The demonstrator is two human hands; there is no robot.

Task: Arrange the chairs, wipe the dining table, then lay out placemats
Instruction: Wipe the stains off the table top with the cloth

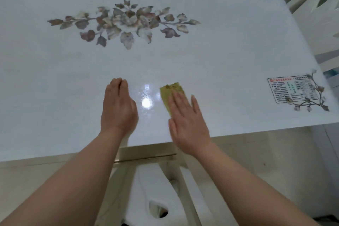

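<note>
A glossy white dining table (201,57) with a printed flower pattern fills most of the view. My right hand (187,121) lies flat near the front edge, palm down, pressing a folded yellow-green cloth (169,93) onto the tabletop; only the far part of the cloth shows beyond my fingers. My left hand (118,106) rests flat on the table to the left of the cloth, fingers together, holding nothing. A white chair (156,189) with an oval cut-out in its back is tucked under the table's front edge, between my forearms.
A second white chair (319,5) stands at the table's right side. A printed label sticker (291,89) sits near the right front corner. A lamp glare (146,102) shines on the tabletop between my hands. Beige floor tiles show below the front edge.
</note>
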